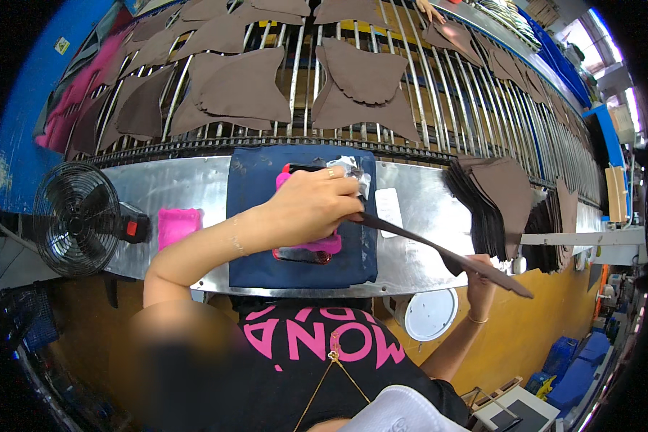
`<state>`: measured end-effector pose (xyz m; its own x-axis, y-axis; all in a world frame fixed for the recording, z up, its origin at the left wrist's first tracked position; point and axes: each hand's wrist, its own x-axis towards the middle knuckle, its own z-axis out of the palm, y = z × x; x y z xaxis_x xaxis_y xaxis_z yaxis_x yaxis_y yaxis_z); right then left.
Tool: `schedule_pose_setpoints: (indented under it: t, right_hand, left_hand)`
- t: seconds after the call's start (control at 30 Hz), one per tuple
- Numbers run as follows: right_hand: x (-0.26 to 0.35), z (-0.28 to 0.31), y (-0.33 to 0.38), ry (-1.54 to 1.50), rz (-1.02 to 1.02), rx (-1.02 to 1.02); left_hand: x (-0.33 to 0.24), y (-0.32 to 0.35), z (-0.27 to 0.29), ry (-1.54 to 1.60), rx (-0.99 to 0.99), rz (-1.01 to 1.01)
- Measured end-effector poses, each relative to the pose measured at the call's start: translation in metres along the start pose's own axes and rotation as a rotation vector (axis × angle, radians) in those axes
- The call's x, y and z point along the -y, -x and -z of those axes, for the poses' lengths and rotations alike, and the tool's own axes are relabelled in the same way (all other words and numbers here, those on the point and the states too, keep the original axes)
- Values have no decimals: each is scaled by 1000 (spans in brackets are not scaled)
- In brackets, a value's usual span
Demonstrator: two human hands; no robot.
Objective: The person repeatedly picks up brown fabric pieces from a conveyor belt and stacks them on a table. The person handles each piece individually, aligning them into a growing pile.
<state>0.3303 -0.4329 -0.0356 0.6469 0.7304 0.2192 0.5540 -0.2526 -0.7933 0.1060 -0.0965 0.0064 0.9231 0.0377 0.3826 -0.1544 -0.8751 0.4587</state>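
My left hand (313,205) reaches over a navy blue mat (255,252) on the metal bench. Under it lies a pink pad (324,246). Its fingers pinch one end of a long dark brown cut piece (417,241). A crumpled clear-and-white wrapped thing (351,168) shows just past the knuckles; I cannot tell whether the hand holds it. My right hand (481,277) grips the other end of the brown piece at the bench's front edge, so the piece stretches between both hands, slanting down to the right.
Behind the bench (173,187), a rack of metal rods (410,86) carries several brown cut pieces (241,86). More brown pieces are stacked at the right (493,205). At the left are a black fan (75,216) and a pink sponge (178,225). A white round lid (430,314) sits below the bench. Another person's hand (430,9) is at the top.
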Motion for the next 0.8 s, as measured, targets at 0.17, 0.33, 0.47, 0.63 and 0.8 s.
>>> schedule_pose_setpoints:
  t: [0.17,0.33,0.47,0.63,0.8]
  right_hand:
    - [-32,39,-30,108,-97,-268]
    - [68,33,-102,59,397,-469]
    - [117,-49,-155,401,196,-115]
    - [61,-134,-192,-124,-18,11]
    - [49,-171,-190,273,162,-173]
  left_hand:
    - [14,-90,24,-124,-329,-187]
    - [-2,-165,92,-383,-533,-426]
    - [9,-177,63,-940,-557,-551]
    - [24,-163,23,-1003,-413,-636]
    - [33,-159,4,-1075,-319,-690]
